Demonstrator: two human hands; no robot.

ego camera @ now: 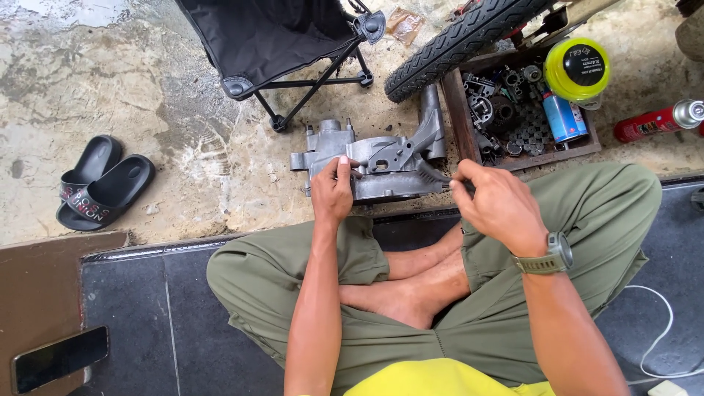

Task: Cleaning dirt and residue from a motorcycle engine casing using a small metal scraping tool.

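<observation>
A grey cast-metal engine casing (378, 165) lies on the bare concrete floor (110, 81), just past the edge of the dark mat (183, 308) where the person sits cross-legged. The left hand (334, 192) rests on the casing's near left part, fingers curled closed and pinching at a spot on its surface. The right hand (495, 205), at three o'clock from the casing, is closed around a slim dark tool (434, 174) whose tip reaches toward the casing's near right side.

At one o'clock from the casing sits a wooden tray (458, 121) of small metal parts, with a blue can (563, 117) and a yellow-lidded round tub (577, 68) in it. A red spray can (656, 121) lies at three o'clock of the tray. A tyre (462, 40) slants across at twelve o'clock, beside a black folding chair (271, 37) at eleven. A pair of black slides (103, 182) lies at nine o'clock, and a phone (59, 358) lies at seven o'clock.
</observation>
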